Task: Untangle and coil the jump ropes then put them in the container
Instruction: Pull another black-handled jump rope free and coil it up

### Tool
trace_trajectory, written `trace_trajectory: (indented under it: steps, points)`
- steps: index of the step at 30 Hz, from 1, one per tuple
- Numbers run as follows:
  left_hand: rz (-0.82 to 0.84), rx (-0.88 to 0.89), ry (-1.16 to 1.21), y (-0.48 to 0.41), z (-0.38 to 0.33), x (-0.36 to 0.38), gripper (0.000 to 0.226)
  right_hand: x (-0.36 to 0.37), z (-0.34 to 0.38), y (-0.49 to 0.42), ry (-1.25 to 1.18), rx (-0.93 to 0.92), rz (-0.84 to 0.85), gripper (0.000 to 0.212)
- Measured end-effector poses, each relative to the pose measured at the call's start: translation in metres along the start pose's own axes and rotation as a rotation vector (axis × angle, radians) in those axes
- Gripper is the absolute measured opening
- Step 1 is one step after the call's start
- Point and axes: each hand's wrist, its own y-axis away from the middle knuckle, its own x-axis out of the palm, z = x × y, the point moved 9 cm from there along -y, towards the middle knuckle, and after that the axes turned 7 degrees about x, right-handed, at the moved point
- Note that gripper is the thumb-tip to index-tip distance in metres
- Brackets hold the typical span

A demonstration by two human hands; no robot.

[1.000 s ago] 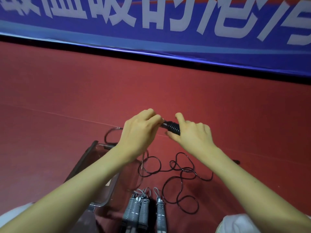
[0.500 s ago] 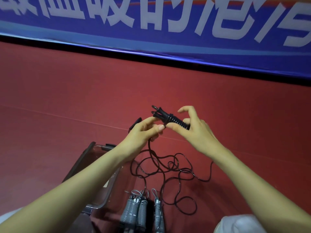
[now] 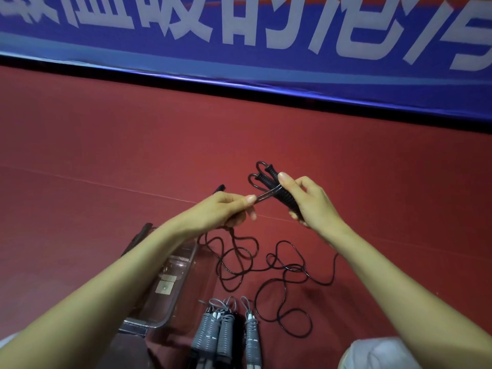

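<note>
- The right hand [image 3: 310, 202] has its fingers and thumb curled round a pair of black ribbed jump-rope handles [image 3: 278, 191]. They're held side by side, up off the ground, with the tips tilted up and to the left.
- The left hand [image 3: 226, 211] pinches the thin black cord [image 3: 266, 265] between thumb and forefinger, just beside the handles. The other fingers are curled in.
- A short stretch of cord runs taut between the two hands. The rest hangs down and sprawls in loose, overlapping loops on the red floor [image 3: 106, 155], below and between the wrists.
- A small black tip pokes out behind the left hand. Honestly can't tell what it is.
- The clear plastic container [image 3: 149, 319] sits on the floor under the left forearm, with a dark strip along its far-left edge.
- Three grey ribbed-handle jump ropes [image 3: 226, 331] lie next to each other just right of the container, with small cord loops at their top ends.
- A blue banner with big white lettering [image 3: 239, 35] runs along the far edge of the floor.
</note>
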Motion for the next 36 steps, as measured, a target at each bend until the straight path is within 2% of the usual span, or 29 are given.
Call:
trace_trajectory:
  steps: [3, 7, 10, 13, 15, 17, 19, 21, 23, 25, 27, 30, 32, 34, 36]
  points:
    - [0.013, -0.009, 0.017, -0.001, 0.007, -0.013, 0.036, -0.007, -0.004, -0.003, 0.02, 0.028, -0.029, 0.055]
    - [0.078, -0.084, 0.33, 0.0, 0.017, -0.001, 0.023, -0.013, 0.002, -0.002, -0.086, 0.044, -0.029, 0.05]
    - [0.089, -0.108, 0.313, 0.001, 0.027, 0.008, 0.016, 0.003, 0.015, 0.007, -0.166, 0.003, 0.144, 0.054]
    - [0.003, -0.025, 0.11, -0.003, 0.024, -0.008, 0.016, 0.026, 0.024, 0.022, -0.064, -0.061, 0.36, 0.053]
    - [-0.045, 0.017, -0.139, -0.004, 0.02, -0.024, 0.009, 0.036, 0.025, 0.03, 0.091, -0.096, 0.45, 0.051]
    - [0.006, 0.084, -0.41, -0.005, 0.012, -0.023, 0.011, 0.045, 0.021, 0.038, 0.425, -0.171, 0.487, 0.058]
    - [0.086, 0.126, -0.554, -0.005, 0.007, -0.01, 0.01, 0.057, 0.009, 0.042, 0.798, -0.219, 0.489, 0.061]
    - [0.059, 0.136, -0.679, -0.006, 0.002, -0.003, 0.017, 0.063, 0.004, 0.04, 1.061, -0.253, 0.387, 0.058]
    - [-0.086, 0.142, -0.729, -0.007, -0.009, -0.006, 0.021, 0.059, 0.008, 0.03, 1.171, -0.291, 0.189, 0.058]
    - [-0.232, 0.132, -0.624, -0.005, -0.016, -0.007, 0.019, 0.045, 0.016, 0.02, 1.187, -0.308, -0.006, 0.061]
    - [-0.274, 0.054, -0.325, -0.003, -0.008, 0.002, 0.011, 0.032, 0.022, 0.016, 1.169, -0.339, -0.137, 0.065]
    - [-0.265, -0.04, 0.123, -0.002, 0.006, 0.022, 0.009, 0.022, 0.027, 0.017, 1.105, -0.43, -0.253, 0.07]
    - [-0.261, -0.076, 0.324, -0.002, 0.009, 0.024, 0.024, 0.015, 0.034, 0.021, 1.035, -0.546, -0.373, 0.069]
    - [-0.217, -0.091, 0.46, -0.004, 0.007, 0.022, 0.03, 0.007, 0.039, 0.021, 1.009, -0.582, -0.445, 0.067]
    - [-0.139, -0.098, 0.506, -0.003, 0.005, 0.02, 0.026, 0.004, 0.037, 0.02, 0.984, -0.605, -0.463, 0.066]
